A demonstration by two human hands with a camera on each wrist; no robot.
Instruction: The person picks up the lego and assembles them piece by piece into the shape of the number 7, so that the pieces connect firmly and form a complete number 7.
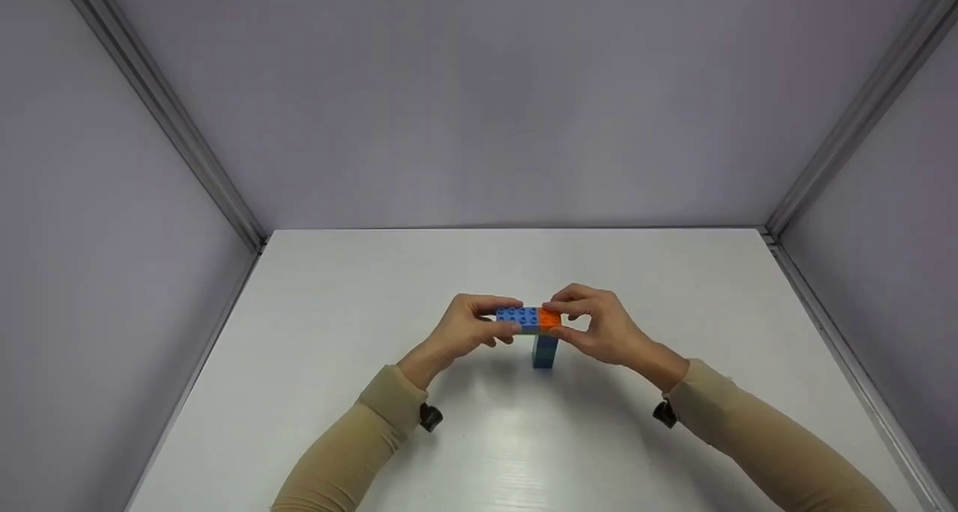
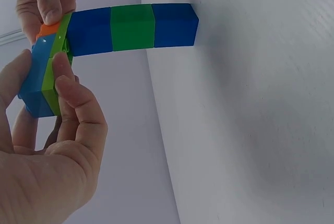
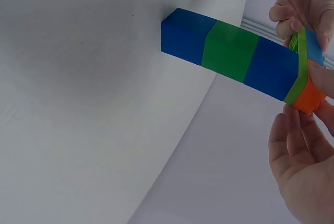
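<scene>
A tower of a blue brick (image 2: 175, 24), a green brick (image 2: 132, 27) and another blue brick (image 2: 91, 32) stands upright on the table. Across its top lies a thin lime green plate (image 2: 50, 89), jutting out to the left. On the plate sit a lighter blue studded brick (image 1: 518, 316) and, over the tower, an orange brick (image 1: 549, 318). My left hand (image 1: 462, 326) grips the lighter blue brick at its left end between thumb and fingers. From the right, my right hand (image 1: 602, 328) pinches the orange brick, partly covering it.
The white table (image 1: 337, 310) stretches around the tower on all sides. Pale panels enclose it, with a back wall (image 1: 509, 123) behind and metal rails (image 1: 838, 332) along the sides. A dark wrist device (image 1: 430, 417) sits below the left sleeve.
</scene>
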